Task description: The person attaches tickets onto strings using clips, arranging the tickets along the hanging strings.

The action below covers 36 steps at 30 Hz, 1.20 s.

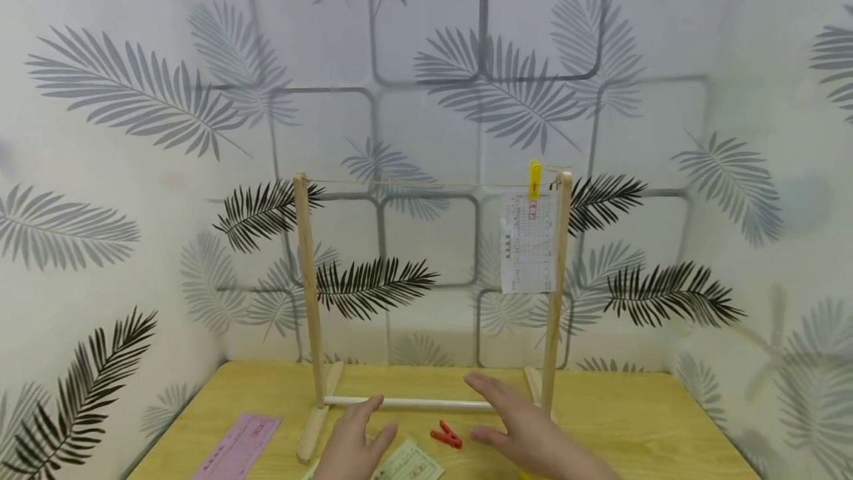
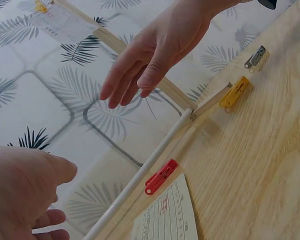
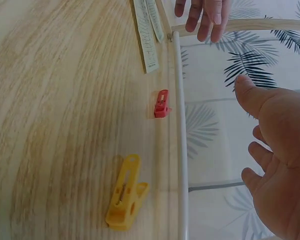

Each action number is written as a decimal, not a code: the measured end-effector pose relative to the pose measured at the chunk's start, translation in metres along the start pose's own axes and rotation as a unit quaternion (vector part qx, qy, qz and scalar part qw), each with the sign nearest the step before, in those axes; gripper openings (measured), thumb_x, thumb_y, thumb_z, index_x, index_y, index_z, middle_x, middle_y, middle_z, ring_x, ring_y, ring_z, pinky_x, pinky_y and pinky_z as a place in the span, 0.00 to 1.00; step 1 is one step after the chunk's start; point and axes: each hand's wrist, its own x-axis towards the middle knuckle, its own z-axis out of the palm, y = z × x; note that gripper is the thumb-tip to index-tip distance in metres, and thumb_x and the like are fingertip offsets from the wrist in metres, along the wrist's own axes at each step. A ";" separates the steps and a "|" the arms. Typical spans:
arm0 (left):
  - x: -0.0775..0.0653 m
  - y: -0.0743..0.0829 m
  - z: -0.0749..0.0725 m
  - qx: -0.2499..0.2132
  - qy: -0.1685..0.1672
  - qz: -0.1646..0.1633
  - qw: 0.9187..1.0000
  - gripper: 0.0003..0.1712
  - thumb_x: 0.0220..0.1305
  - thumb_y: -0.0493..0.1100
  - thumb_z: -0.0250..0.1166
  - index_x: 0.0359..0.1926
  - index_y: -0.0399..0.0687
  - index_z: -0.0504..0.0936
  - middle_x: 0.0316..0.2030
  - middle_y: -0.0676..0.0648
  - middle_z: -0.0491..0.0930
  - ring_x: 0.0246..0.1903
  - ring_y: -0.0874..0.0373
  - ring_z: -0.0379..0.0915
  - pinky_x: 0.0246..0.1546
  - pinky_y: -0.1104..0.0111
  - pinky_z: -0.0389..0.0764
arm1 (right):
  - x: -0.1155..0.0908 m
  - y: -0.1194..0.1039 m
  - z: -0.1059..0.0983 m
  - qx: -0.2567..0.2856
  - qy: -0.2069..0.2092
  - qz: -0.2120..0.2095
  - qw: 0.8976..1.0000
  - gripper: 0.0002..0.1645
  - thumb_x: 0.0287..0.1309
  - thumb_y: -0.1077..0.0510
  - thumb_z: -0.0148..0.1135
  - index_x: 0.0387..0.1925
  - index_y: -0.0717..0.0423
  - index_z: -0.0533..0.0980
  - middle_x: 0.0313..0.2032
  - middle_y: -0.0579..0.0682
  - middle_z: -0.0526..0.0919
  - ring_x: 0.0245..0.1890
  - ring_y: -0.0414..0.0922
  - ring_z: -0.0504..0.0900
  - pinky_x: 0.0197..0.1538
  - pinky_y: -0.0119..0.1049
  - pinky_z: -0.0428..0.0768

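Note:
My left hand [image 1: 352, 444] hovers over the table with fingers and thumb apart, holding nothing; pale green paper slips [image 1: 412, 464] lie close beside it. Across from it, my right hand [image 1: 523, 424] is also empty, its thumb spread from the fingers. Between the two hands a red clothespin [image 1: 446, 435] lies on the table. A yellow clothespin [image 3: 124, 195] lies nearer the right hand, with a grey clothespin [image 2: 255, 57] beyond it in the left wrist view. Another yellow clothespin [image 1: 534, 180] clips a white printed slip [image 1: 529, 243] to the string at the right.
A wooden frame [image 1: 308, 287] stands on the table [image 1: 620, 421], a thin string across its top and a white rod [image 1: 433, 404] low between its posts. At the left lies a pink slip [image 1: 238, 447]. Leaf-patterned walls [image 1: 426, 124] enclose the back and sides.

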 end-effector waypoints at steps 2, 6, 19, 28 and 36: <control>-0.001 -0.005 0.001 0.022 -0.007 -0.002 1.000 0.34 0.78 0.54 0.70 0.71 0.32 0.78 0.63 0.32 0.81 0.61 0.28 0.77 0.58 0.33 0.78 | 0.001 0.000 0.006 0.010 -0.010 0.000 1.000 0.46 0.76 0.36 0.68 0.84 0.49 0.65 0.79 0.57 0.71 0.74 0.63 0.74 0.67 0.67 0.78; -0.001 -0.012 0.002 0.055 -0.017 -0.013 0.998 0.31 0.76 0.51 0.73 0.68 0.34 0.81 0.58 0.34 0.84 0.55 0.31 0.81 0.51 0.34 0.82 | 0.004 0.001 0.015 0.030 -0.030 0.009 0.999 0.45 0.76 0.39 0.70 0.84 0.48 0.65 0.79 0.57 0.71 0.74 0.62 0.74 0.67 0.65 0.78; -0.006 -0.027 0.005 0.108 -0.053 -0.024 0.992 0.36 0.67 0.53 0.80 0.67 0.36 0.82 0.53 0.37 0.84 0.53 0.29 0.78 0.48 0.31 0.80 | 0.021 -0.003 0.035 0.031 -0.073 0.007 0.997 0.45 0.74 0.45 0.74 0.83 0.52 0.67 0.76 0.59 0.74 0.72 0.63 0.76 0.68 0.65 0.77; -0.009 -0.027 0.008 0.125 -0.071 -0.023 0.989 0.37 0.63 0.54 0.83 0.65 0.38 0.84 0.54 0.35 0.83 0.54 0.29 0.77 0.49 0.26 0.78 | 0.026 -0.002 0.048 0.042 -0.083 0.024 0.995 0.43 0.74 0.47 0.74 0.81 0.55 0.68 0.76 0.58 0.75 0.74 0.63 0.74 0.72 0.65 0.73; -0.012 -0.025 0.007 0.139 -0.083 -0.015 0.987 0.37 0.61 0.54 0.84 0.64 0.40 0.85 0.54 0.37 0.82 0.52 0.33 0.75 0.49 0.27 0.77 | 0.027 0.001 0.061 0.014 -0.070 -0.011 0.997 0.43 0.73 0.49 0.75 0.81 0.58 0.69 0.72 0.58 0.79 0.72 0.59 0.78 0.72 0.59 0.75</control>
